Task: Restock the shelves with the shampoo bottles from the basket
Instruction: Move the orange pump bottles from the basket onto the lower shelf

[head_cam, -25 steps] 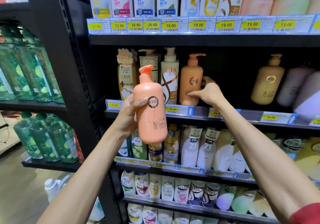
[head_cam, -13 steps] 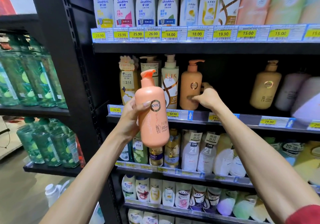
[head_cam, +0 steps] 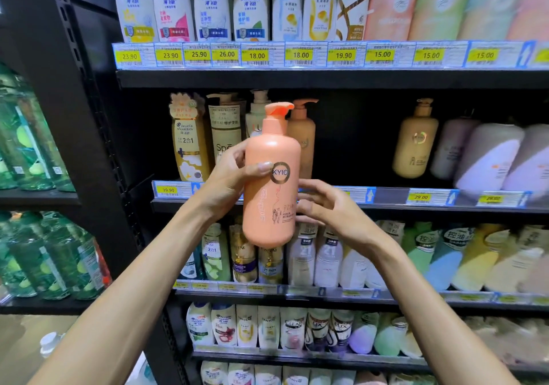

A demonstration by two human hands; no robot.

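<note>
- Left hand [head_cam: 228,182] grips one pink KYIO pump bottle [head_cam: 271,200] round its middle, thumb on the logo. The bottle is near upright, held in the air in front of the second shelf [head_cam: 392,196].
- Right hand [head_cam: 335,212] has loosely spread fingers and holds nothing. Its fingertips are at the bottle's lower right side; contact unclear.
- Behind the bottle on that shelf: four pump bottles [head_cam: 188,147] in a row.
- Top shelf [head_cam: 326,78]: four Head & Shoulders bottles [head_cam: 172,7], two Pantene [head_cam: 289,7], one Lux [head_cam: 353,7].
</note>
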